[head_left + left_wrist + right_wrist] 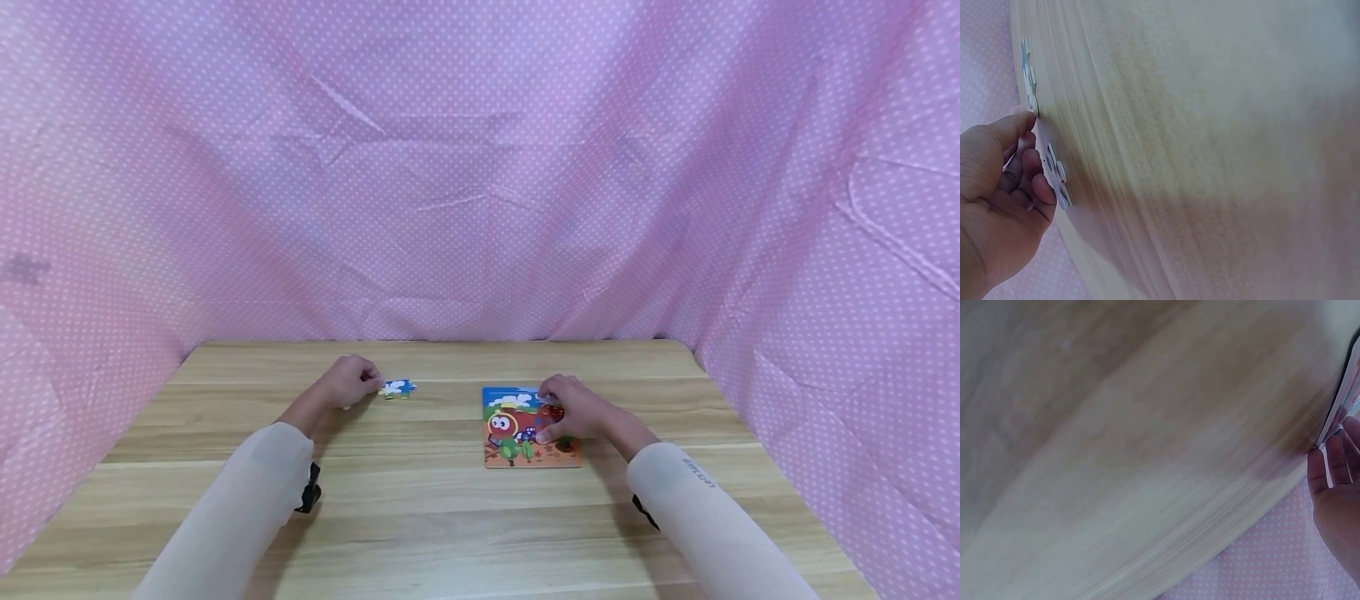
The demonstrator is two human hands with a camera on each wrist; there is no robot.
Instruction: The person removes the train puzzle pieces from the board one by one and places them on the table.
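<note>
My left hand point(352, 382) is at the left side of the table, thumb and forefinger pinching the near end of some blue-and-white jigsaw puzzle pieces point(398, 388). In the left wrist view those pieces point(1029, 75) lie edge-on beyond the fingertips, and another jigsaw piece point(1058, 175) shows beside the curled lower fingers. Right of centre lies a square picture puzzle point(510, 450) with a red cartoon figure, blue sky and orange ground. My right hand point(581, 410) rests on its right part with fingers and thumb spread, hiding some of the picture. The right wrist view shows extended fingers point(1337, 462) at the board's edge.
The wood-grain table point(405, 517) carries these things. Pink dotted cloth point(480, 208) hangs behind the table and along both sides. Each forearm wears a light sleeve point(232, 508), with a dark strap point(311, 490) showing at the left wrist.
</note>
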